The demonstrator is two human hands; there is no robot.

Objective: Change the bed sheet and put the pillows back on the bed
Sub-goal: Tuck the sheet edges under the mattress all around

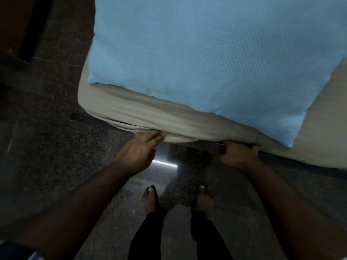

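The left hand (138, 150), fingers straight toward one o'clock, presses the sheet (131, 111) under the mattress edge, while the right hand (239, 154) at three o'clock grips bunched sheet.

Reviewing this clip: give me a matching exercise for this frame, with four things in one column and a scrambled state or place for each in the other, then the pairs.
Things:
1. pillow
2. sheet
3. left hand
4. right hand

States or places:
A. fingers straight, tips pushing under the mattress edge
B. light blue with small dots, lying on the bed
C. fingers curled round the mattress edge
D. beige, covering the bed corner and side

Pairs: 1-B, 2-D, 3-A, 4-C
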